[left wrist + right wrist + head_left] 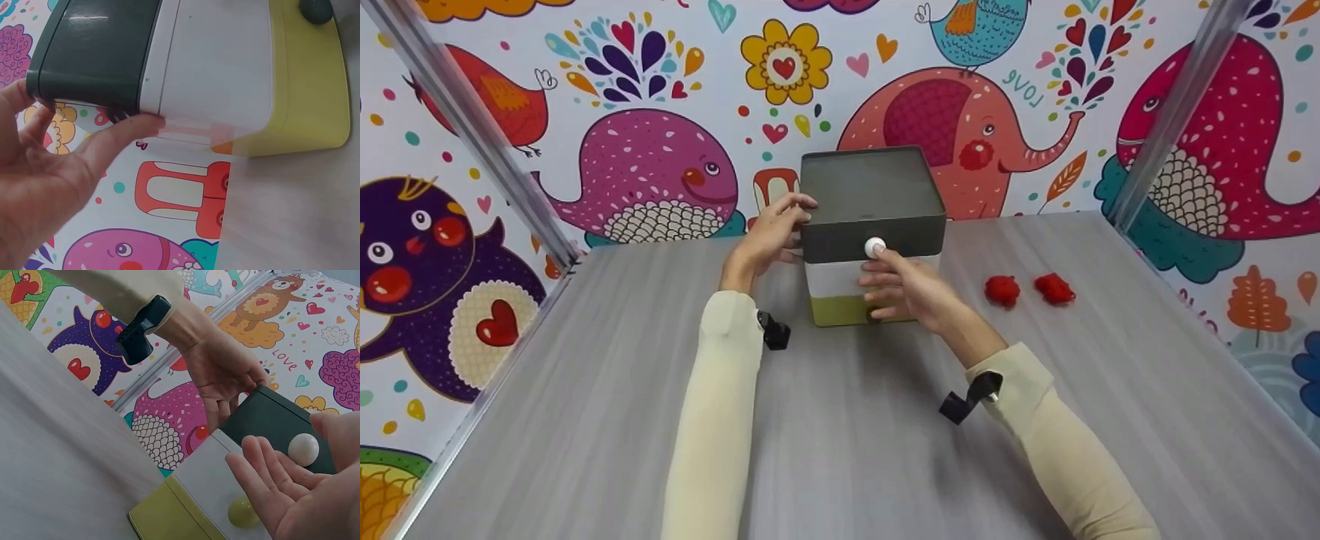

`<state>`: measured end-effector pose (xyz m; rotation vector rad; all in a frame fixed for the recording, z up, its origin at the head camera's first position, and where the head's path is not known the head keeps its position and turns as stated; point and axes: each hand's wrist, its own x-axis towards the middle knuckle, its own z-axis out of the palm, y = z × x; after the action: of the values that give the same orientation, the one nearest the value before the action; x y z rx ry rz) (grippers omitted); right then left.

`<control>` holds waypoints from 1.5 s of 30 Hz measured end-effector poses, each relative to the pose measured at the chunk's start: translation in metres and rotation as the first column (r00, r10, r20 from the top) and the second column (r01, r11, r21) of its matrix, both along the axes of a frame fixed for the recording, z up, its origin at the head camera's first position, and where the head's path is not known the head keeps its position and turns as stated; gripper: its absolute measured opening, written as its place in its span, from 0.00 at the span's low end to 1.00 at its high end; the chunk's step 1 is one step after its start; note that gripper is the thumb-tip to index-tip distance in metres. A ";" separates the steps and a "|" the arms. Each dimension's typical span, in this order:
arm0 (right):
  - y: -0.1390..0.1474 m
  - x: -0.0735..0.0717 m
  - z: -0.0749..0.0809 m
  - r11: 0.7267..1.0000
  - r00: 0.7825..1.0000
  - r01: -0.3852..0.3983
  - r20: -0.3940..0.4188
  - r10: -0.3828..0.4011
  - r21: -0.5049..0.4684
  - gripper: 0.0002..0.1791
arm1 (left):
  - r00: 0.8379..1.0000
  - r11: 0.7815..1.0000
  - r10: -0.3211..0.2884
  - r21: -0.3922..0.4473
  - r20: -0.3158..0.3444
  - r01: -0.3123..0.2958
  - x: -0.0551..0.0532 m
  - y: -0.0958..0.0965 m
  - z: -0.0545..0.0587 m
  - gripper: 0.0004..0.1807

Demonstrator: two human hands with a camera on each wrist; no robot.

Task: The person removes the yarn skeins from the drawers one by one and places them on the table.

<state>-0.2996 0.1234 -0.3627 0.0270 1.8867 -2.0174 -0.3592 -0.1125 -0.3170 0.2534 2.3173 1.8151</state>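
A small box of stacked drawers (871, 184) stands on the table, its top tier dark green, its middle white and its bottom yellow-green. A white round knob (304, 449) sits on the dark front. At the box's left side my left hand (769, 240) holds it, fingertips over the top edge and thumb along the white side. My right hand (919, 292) is at the front, thumb tip right at the white knob. Its other fingers extend below, near the yellow-green knob (243, 512) of the white drawer. The bottom tier carries a dark knob (316, 10).
Two crumpled red lumps, one nearer (1002, 290) and one farther right (1055, 289), lie on the grey table (840, 435) to the right of the box. Behind rises a wall with cartoon animals (660, 172), with metal posts (1181, 120) at its corners.
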 end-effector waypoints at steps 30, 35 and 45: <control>0.017 -0.010 -0.038 0.985 0.996 -0.045 0.083 0.032 0.165 0.44 | 1.000 1.000 -0.009 0.010 -0.005 0.009 0.001 0.000 0.000 0.17; 0.011 -0.014 -0.041 0.989 0.994 -0.053 0.097 0.040 0.135 0.43 | 1.000 1.000 -0.014 0.008 -0.008 0.014 0.001 0.001 0.000 0.17; 0.001 -0.018 -0.046 0.997 0.996 -0.026 0.086 0.020 0.073 0.32 | 1.000 1.000 0.004 -0.010 -0.012 -0.004 0.001 0.000 -0.002 0.17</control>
<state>-0.3176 0.1249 -0.4082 0.1092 1.8988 -1.8997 -0.3582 -0.1123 -0.3186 0.2590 2.3368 1.8080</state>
